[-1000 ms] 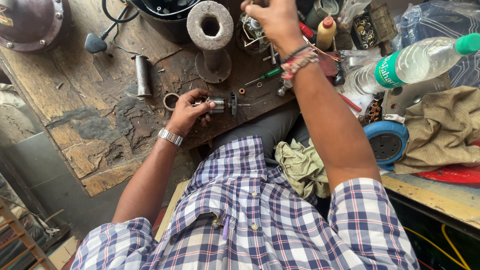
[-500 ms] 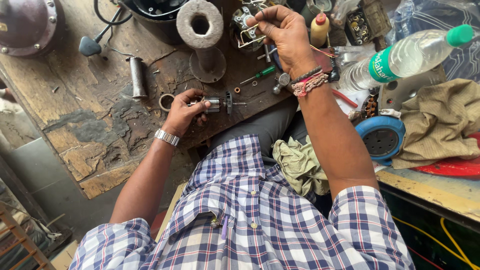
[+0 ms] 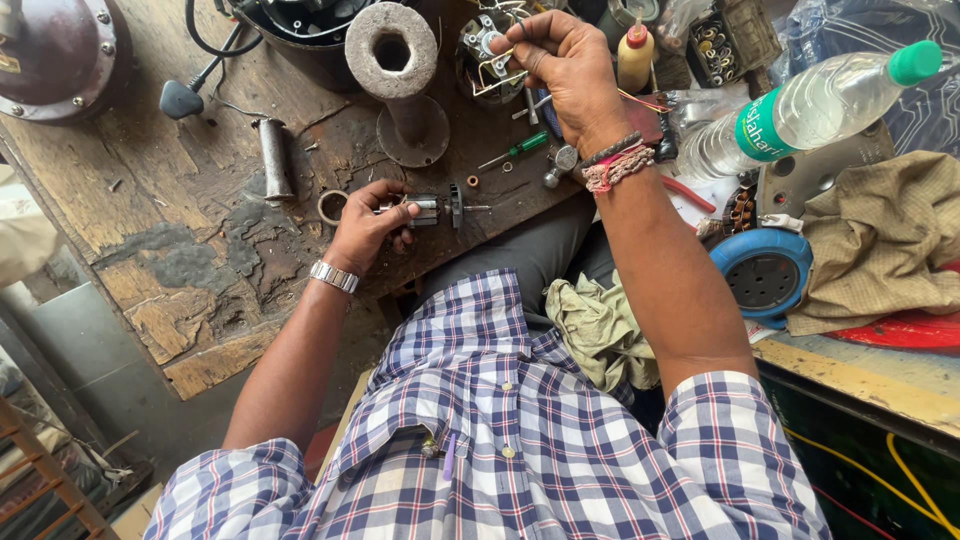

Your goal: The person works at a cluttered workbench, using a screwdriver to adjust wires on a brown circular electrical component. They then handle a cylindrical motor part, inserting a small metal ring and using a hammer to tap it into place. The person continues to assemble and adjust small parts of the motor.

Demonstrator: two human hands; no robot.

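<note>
Left hand point(image 3: 365, 225) closes its grip around a small motor shaft point(image 3: 432, 206) lying on the worn wooden tabletop point(image 3: 150, 210); right hand point(image 3: 562, 62) pinches thin wires point(image 3: 492, 68) farther back, beside a concrete spool point(image 3: 395, 70).

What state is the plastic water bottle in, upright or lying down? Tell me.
Lying down. The plastic water bottle rests on its side among the clutter, green cap on and pointing toward the upper right.

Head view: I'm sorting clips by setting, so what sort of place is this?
Likely a small electrical repair workshop: a scarred wooden bench, a motor rotor in the left hand, a green screwdriver.
</note>
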